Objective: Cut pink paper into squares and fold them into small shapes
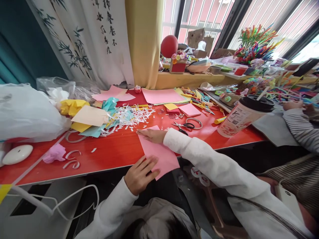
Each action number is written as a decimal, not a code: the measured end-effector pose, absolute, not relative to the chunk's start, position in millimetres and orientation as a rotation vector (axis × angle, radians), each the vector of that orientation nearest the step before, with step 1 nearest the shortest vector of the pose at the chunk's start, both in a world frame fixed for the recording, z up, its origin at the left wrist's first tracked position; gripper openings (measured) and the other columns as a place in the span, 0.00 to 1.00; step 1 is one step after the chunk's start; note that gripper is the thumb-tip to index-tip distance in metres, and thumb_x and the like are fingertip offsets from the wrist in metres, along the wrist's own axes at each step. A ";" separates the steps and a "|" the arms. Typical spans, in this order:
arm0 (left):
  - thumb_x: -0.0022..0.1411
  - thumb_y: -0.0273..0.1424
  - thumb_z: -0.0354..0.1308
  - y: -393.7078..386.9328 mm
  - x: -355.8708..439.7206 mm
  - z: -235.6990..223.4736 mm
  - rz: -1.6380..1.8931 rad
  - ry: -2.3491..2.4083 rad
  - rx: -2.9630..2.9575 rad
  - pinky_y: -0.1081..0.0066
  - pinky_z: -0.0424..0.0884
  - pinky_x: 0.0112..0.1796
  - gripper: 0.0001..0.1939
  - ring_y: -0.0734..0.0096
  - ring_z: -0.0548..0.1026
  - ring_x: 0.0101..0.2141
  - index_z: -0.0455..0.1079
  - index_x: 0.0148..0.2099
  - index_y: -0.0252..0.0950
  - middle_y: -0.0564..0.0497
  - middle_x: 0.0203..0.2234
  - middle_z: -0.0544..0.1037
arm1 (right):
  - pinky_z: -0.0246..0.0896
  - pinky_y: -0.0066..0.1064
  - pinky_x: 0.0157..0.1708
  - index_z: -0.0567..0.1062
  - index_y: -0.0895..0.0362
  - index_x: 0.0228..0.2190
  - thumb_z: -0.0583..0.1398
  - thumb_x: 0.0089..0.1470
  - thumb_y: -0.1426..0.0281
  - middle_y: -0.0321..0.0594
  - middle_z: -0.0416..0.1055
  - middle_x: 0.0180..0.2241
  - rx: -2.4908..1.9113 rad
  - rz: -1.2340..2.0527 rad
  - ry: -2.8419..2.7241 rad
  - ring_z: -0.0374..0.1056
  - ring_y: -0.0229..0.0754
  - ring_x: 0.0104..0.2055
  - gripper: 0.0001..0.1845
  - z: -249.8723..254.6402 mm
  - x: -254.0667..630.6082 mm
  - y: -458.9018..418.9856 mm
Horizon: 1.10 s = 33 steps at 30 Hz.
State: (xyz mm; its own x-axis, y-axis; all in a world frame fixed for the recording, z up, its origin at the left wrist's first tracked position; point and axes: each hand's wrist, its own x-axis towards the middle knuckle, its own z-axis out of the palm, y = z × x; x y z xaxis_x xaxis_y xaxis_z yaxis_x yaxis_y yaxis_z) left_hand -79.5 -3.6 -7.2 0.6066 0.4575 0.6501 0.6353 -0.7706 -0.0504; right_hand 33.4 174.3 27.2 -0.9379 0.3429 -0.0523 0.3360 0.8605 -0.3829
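Note:
A sheet of pink paper (164,157) lies partly on the red table, its near end hanging past the edge. My right hand (153,135) is flat across the far part of the sheet, fingers stretched to the left. At the sheet's near left side, my left hand (141,174) touches the paper with its fingers apart. Scissors (184,125) with black handles rest to the right of the sheet, close to a ring-shaped band (198,122). Beyond them is a small stack of pink squares (189,110).
White paper shreds (133,114) and crumpled coloured paper are heaped at left, beside a white plastic bag (30,113). A lidded drink cup (243,116) with a straw stands near the right edge. Another person's striped sleeve (299,124) is at far right. Larger pink sheets (161,95) lie behind.

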 end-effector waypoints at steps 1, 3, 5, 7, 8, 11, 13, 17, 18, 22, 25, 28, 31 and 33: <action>0.58 0.23 0.49 -10.2 -75.6 -8.5 -0.980 -0.848 -2.619 0.58 0.64 0.47 0.11 0.63 0.67 0.48 0.69 0.41 0.36 0.44 0.43 0.74 | 0.37 0.37 0.58 0.45 0.61 0.58 0.43 0.58 0.72 0.44 0.47 0.59 -0.563 0.584 -3.008 0.47 0.40 0.59 0.26 24.7 32.8 174.4; 0.58 0.25 0.48 -27.9 -65.9 -11.0 -1.109 -0.717 -2.759 0.65 0.67 0.45 0.09 0.69 0.73 0.41 0.69 0.38 0.35 0.48 0.33 0.78 | 0.38 0.38 0.58 0.45 0.62 0.57 0.43 0.58 0.72 0.46 0.47 0.59 -0.622 0.499 -2.967 0.47 0.41 0.59 0.26 18.8 30.8 174.3; 0.59 0.24 0.47 -45.6 -59.5 -10.7 -1.165 -0.661 -2.871 0.75 0.70 0.40 0.09 0.76 0.75 0.34 0.68 0.37 0.33 0.50 0.26 0.78 | 0.41 0.40 0.57 0.46 0.63 0.57 0.42 0.58 0.71 0.49 0.49 0.58 -0.688 0.433 -2.908 0.47 0.44 0.59 0.26 14.5 27.7 173.7; 0.60 0.24 0.45 -54.4 -62.4 -5.2 -1.280 -0.716 -2.889 0.72 0.70 0.42 0.11 0.74 0.75 0.37 0.67 0.41 0.34 0.49 0.29 0.78 | 0.42 0.42 0.56 0.45 0.63 0.57 0.43 0.58 0.71 0.50 0.49 0.58 -0.698 0.413 -2.881 0.47 0.45 0.59 0.27 16.6 24.9 173.1; 0.60 0.24 0.42 -53.6 -67.9 -0.7 -1.376 -0.775 -2.841 0.68 0.69 0.43 0.14 0.71 0.73 0.40 0.66 0.44 0.34 0.46 0.34 0.77 | 0.41 0.43 0.57 0.44 0.64 0.58 0.43 0.58 0.71 0.50 0.47 0.58 -0.686 0.412 -2.872 0.46 0.44 0.60 0.27 21.5 24.6 172.9; 0.54 0.18 0.42 -32.3 -93.0 13.7 -1.310 -1.208 -2.566 0.62 0.64 0.48 0.23 0.65 0.63 0.51 0.59 0.53 0.32 0.41 0.48 0.68 | 0.34 0.43 0.59 0.40 0.65 0.58 0.43 0.57 0.75 0.48 0.39 0.60 -0.656 0.369 -2.808 0.37 0.41 0.62 0.29 51.5 32.1 172.0; 0.50 0.17 0.43 -12.8 -107.9 18.2 -0.930 -1.382 -2.536 0.54 0.56 0.53 0.29 0.59 0.57 0.55 0.55 0.56 0.29 0.39 0.54 0.60 | 0.37 0.41 0.58 0.44 0.63 0.58 0.44 0.54 0.81 0.46 0.42 0.60 -0.666 0.304 -2.749 0.38 0.41 0.62 0.30 77.0 45.5 168.3; 0.50 0.20 0.45 2.7 -117.7 12.6 -0.620 -1.281 -2.610 0.58 0.57 0.52 0.29 0.61 0.61 0.53 0.56 0.56 0.30 0.41 0.51 0.65 | 0.57 0.37 0.50 0.59 0.58 0.53 0.47 0.46 0.87 0.44 0.62 0.51 -0.703 0.313 -2.953 0.60 0.42 0.52 0.32 102.9 85.0 139.4; 0.51 0.20 0.44 0.4 -117.3 10.7 -0.671 -1.230 -2.610 0.60 0.60 0.50 0.26 0.63 0.64 0.50 0.59 0.54 0.31 0.42 0.49 0.68 | 0.58 0.38 0.49 0.59 0.58 0.53 0.48 0.47 0.86 0.45 0.64 0.50 -0.736 0.281 -2.974 0.62 0.44 0.51 0.31 101.0 95.0 127.0; 0.58 0.22 0.44 -13.5 -114.4 10.5 -1.011 -1.093 -2.651 0.68 0.67 0.40 0.15 0.70 0.71 0.38 0.66 0.45 0.34 0.46 0.36 0.76 | 0.45 0.42 0.57 0.54 0.56 0.56 0.60 0.44 0.75 0.47 0.51 0.57 -0.615 0.265 -2.971 0.47 0.47 0.59 0.37 71.8 123.7 73.7; 0.59 0.24 0.44 -12.3 -114.3 14.2 -1.041 -1.152 -2.674 0.68 0.66 0.41 0.13 0.69 0.70 0.40 0.67 0.43 0.32 0.45 0.37 0.75 | 0.41 0.43 0.58 0.51 0.53 0.56 0.55 0.50 0.73 0.42 0.52 0.57 -0.593 0.346 -2.952 0.46 0.43 0.60 0.33 48.4 129.9 52.4; 0.60 0.24 0.42 -1.8 -116.4 13.9 -0.887 -1.247 -2.628 0.63 0.62 0.47 0.15 0.67 0.66 0.47 0.67 0.45 0.33 0.45 0.44 0.72 | 0.42 0.39 0.58 0.59 0.53 0.53 0.46 0.56 0.74 0.39 0.59 0.54 -0.637 0.452 -2.810 0.51 0.37 0.57 0.22 33.7 128.4 52.6; 0.62 0.27 0.42 7.9 -117.9 10.7 -0.901 -1.312 -2.633 0.66 0.63 0.46 0.15 0.71 0.70 0.45 0.67 0.45 0.36 0.48 0.43 0.74 | 0.46 0.36 0.57 0.66 0.54 0.47 0.45 0.57 0.74 0.39 0.65 0.50 -0.672 0.596 -2.592 0.57 0.35 0.54 0.18 26.1 125.7 58.7; 0.61 0.33 0.45 11.4 -116.3 9.4 -0.984 -1.390 -2.597 0.69 0.65 0.44 0.13 0.72 0.72 0.40 0.69 0.42 0.37 0.50 0.37 0.77 | 0.47 0.38 0.56 0.67 0.54 0.45 0.46 0.57 0.73 0.40 0.68 0.46 -0.761 0.644 -2.463 0.60 0.36 0.52 0.16 23.7 123.6 58.5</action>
State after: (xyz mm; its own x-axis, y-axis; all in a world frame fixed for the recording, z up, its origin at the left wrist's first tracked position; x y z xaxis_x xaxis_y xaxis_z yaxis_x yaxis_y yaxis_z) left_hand -116.3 11.4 9.4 0.3985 0.7368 0.5461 0.7598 -0.5987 0.2534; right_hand 123.6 58.5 23.7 -0.7302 0.6133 0.3011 0.3873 0.7346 -0.5570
